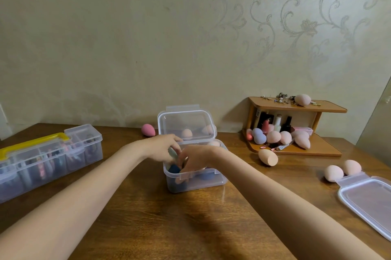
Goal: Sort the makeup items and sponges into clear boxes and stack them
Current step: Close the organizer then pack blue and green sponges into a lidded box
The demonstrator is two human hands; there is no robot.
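**Both hands in the clear box**

On our wooden worktop (190,228), against patterned wallpaper (148,37), our left hand (163,147) pinches a pale green sponge (172,151) over the clear box (194,183); our right hand (195,159) curls inside it, contents unclear.

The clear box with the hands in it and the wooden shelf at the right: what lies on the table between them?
In the head view, one peach sponge lies on its side between the clear box and the wooden shelf, close to the shelf.
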